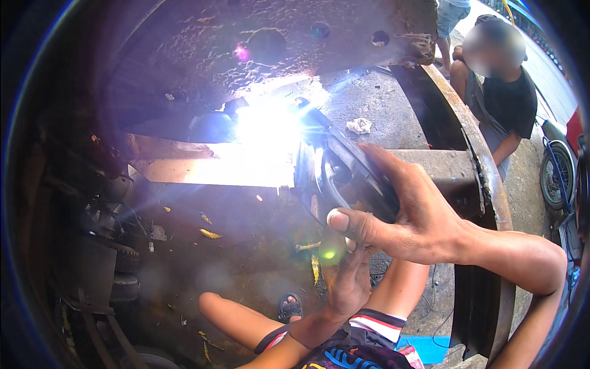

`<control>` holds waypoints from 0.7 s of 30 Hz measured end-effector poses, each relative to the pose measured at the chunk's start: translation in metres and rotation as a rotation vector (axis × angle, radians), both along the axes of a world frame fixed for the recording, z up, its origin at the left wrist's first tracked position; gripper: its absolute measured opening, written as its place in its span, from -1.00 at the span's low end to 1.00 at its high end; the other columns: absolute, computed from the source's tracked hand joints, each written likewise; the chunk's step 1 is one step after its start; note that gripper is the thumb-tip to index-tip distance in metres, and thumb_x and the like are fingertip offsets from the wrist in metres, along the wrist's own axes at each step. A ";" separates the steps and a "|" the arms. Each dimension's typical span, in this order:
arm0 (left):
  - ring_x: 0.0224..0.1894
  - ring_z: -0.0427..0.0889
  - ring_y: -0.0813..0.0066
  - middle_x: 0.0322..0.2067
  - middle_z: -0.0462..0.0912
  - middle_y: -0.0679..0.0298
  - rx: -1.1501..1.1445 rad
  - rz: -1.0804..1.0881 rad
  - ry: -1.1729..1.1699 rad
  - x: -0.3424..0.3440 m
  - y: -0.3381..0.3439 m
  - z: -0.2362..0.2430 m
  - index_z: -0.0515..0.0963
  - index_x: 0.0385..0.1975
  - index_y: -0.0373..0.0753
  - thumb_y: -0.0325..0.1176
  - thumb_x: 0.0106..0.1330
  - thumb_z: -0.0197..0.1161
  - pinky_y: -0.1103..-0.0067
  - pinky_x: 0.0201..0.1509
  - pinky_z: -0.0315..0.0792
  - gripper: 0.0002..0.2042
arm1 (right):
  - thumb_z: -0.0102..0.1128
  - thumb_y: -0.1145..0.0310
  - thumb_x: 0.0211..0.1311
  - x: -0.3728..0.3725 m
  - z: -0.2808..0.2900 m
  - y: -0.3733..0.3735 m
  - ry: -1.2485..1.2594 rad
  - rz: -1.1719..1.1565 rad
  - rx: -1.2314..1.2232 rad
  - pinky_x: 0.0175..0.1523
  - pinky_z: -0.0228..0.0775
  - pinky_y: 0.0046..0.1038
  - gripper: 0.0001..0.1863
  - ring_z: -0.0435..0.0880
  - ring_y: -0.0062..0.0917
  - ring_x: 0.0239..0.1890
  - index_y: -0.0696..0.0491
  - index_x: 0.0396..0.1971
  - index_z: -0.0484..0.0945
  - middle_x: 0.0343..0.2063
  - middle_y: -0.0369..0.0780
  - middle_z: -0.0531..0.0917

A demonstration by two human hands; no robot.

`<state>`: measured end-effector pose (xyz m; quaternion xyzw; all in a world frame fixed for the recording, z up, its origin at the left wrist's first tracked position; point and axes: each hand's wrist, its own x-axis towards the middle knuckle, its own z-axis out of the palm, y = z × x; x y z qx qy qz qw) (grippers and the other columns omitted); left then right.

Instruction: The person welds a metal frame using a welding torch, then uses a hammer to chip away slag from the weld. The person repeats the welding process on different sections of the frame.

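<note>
A white-hot welding arc (265, 126) burns where a rusty beam (184, 163) meets the rusty steel plate (276, 43) overhead. My right hand (409, 212) grips a dark hand-held welding shield (341, 172), held just right of the glare with my thumb along its lower edge. My left hand (349, 280) rises from below, directly under the right thumb. Its fingers curl upward behind the shield, and what they hold is hidden.
Another person (501, 92) crouches at the upper right beyond a curved rusty frame rail (473, 141). A motorcycle wheel (556, 178) stands at the right edge. Tyres and dark machinery (120, 270) fill the left. A white rag (359, 126) and yellow leaves (210, 234) lie on the concrete.
</note>
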<state>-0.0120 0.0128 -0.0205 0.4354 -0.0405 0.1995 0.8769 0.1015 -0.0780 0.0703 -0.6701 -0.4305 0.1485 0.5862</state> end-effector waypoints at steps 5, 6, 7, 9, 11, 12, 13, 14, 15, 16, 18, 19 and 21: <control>0.35 0.30 0.31 0.28 0.29 0.15 0.006 0.014 0.004 0.000 0.001 0.008 0.10 0.38 -0.26 -0.07 0.49 0.02 0.32 0.41 0.21 -0.41 | 0.37 0.03 0.16 -0.003 0.009 -0.001 0.042 0.009 -0.033 -0.17 0.47 -0.38 -0.29 0.60 -0.49 -0.28 0.30 0.10 0.39 -0.32 -0.12 0.63; 0.36 0.29 0.29 0.30 0.27 0.15 -0.001 0.028 0.008 0.000 0.000 0.008 0.07 0.39 -0.27 -0.07 0.48 0.02 0.31 0.42 0.19 -0.39 | 0.37 0.02 0.15 -0.002 0.005 0.001 0.021 0.010 -0.001 -0.18 0.47 -0.39 -0.28 0.61 -0.48 -0.29 0.30 0.09 0.39 -0.33 -0.12 0.63; 0.37 0.27 0.27 0.31 0.25 0.14 -0.007 0.041 0.012 -0.001 -0.001 0.008 0.04 0.41 -0.27 -0.06 0.48 0.03 0.30 0.43 0.18 -0.36 | 0.37 0.00 0.14 -0.001 0.007 -0.001 0.028 0.020 -0.050 -0.18 0.46 -0.40 -0.27 0.61 -0.48 -0.29 0.29 0.09 0.40 -0.34 -0.12 0.63; 0.38 0.26 0.25 0.33 0.22 0.12 -0.023 0.055 0.036 -0.002 -0.002 0.005 -0.01 0.43 -0.27 -0.05 0.47 0.05 0.29 0.44 0.17 -0.32 | 0.38 0.03 0.14 -0.001 0.004 -0.001 0.032 0.020 -0.007 -0.18 0.47 -0.40 -0.29 0.61 -0.48 -0.29 0.29 0.09 0.40 -0.34 -0.12 0.63; 0.38 0.25 0.24 0.34 0.21 0.10 -0.017 0.050 0.069 -0.002 -0.003 0.006 -0.04 0.45 -0.27 -0.05 0.47 0.04 0.29 0.44 0.18 -0.30 | 0.39 0.07 0.14 -0.001 0.000 0.000 0.018 0.014 0.007 -0.19 0.47 -0.40 -0.31 0.61 -0.49 -0.29 0.29 0.09 0.39 -0.34 -0.12 0.63; 0.38 0.25 0.24 0.34 0.21 0.08 -0.012 0.029 0.058 0.002 -0.002 0.009 -0.04 0.45 -0.29 -0.07 0.47 0.03 0.31 0.43 0.18 -0.31 | 0.40 0.11 0.15 -0.003 0.005 -0.002 0.038 -0.016 -0.055 -0.20 0.47 -0.43 -0.30 0.61 -0.52 -0.29 0.30 0.10 0.37 -0.33 -0.13 0.62; 0.38 0.25 0.24 0.34 0.21 0.07 -0.007 0.006 0.047 0.005 -0.001 0.012 -0.04 0.44 -0.31 -0.09 0.48 0.02 0.32 0.42 0.19 -0.32 | 0.41 0.14 0.15 -0.005 0.010 -0.003 0.058 -0.045 -0.117 -0.20 0.48 -0.45 -0.30 0.61 -0.54 -0.29 0.32 0.11 0.34 -0.32 -0.13 0.62; 0.38 0.25 0.23 0.34 0.21 0.05 -0.002 -0.016 0.037 0.008 0.000 0.015 -0.04 0.44 -0.32 -0.11 0.49 0.01 0.33 0.41 0.20 -0.33 | 0.41 0.14 0.15 -0.005 0.008 -0.004 0.067 -0.054 -0.072 -0.20 0.47 -0.47 -0.28 0.61 -0.56 -0.29 0.32 0.12 0.33 -0.32 -0.14 0.62; 0.35 0.31 0.26 0.31 0.25 0.04 -0.034 -0.002 0.008 0.010 -0.003 0.015 -0.01 0.42 -0.36 -0.13 0.49 0.04 0.34 0.36 0.28 -0.35 | 0.41 0.13 0.15 -0.004 0.004 -0.005 0.076 -0.064 -0.027 -0.20 0.47 -0.49 -0.27 0.61 -0.57 -0.28 0.33 0.13 0.32 -0.32 -0.14 0.62; 0.31 0.37 0.29 0.28 0.29 0.03 -0.062 0.022 -0.020 0.010 -0.003 0.017 0.02 0.41 -0.39 -0.16 0.49 0.06 0.36 0.32 0.35 -0.36 | 0.41 0.13 0.15 -0.004 0.001 -0.005 0.087 -0.065 0.022 -0.21 0.47 -0.50 -0.26 0.61 -0.59 -0.28 0.34 0.14 0.30 -0.31 -0.14 0.61; 0.33 0.34 0.30 0.31 0.25 0.02 -0.033 0.003 -0.022 0.012 -0.003 0.018 -0.01 0.41 -0.41 -0.10 0.48 0.07 0.36 0.33 0.34 -0.31 | 0.41 0.12 0.15 -0.003 0.002 -0.007 0.016 -0.075 0.001 -0.24 0.44 -0.54 -0.24 0.57 -0.63 -0.32 0.34 0.15 0.29 -0.35 -0.18 0.60; 0.33 0.34 0.30 0.31 0.25 0.02 -0.037 0.007 -0.020 0.013 -0.004 0.017 -0.01 0.41 -0.41 -0.11 0.48 0.07 0.36 0.33 0.33 -0.32 | 0.41 0.11 0.14 -0.003 0.003 -0.007 0.019 -0.078 -0.003 -0.25 0.42 -0.55 -0.23 0.56 -0.64 -0.33 0.34 0.15 0.30 -0.36 -0.19 0.59; 0.34 0.33 0.30 0.32 0.24 0.01 -0.041 0.015 -0.017 0.012 -0.005 0.016 0.00 0.40 -0.42 -0.11 0.48 0.07 0.36 0.34 0.32 -0.33 | 0.41 0.09 0.13 -0.003 0.003 -0.007 0.022 -0.076 -0.005 -0.28 0.39 -0.56 -0.23 0.53 -0.66 -0.36 0.34 0.14 0.31 -0.38 -0.21 0.58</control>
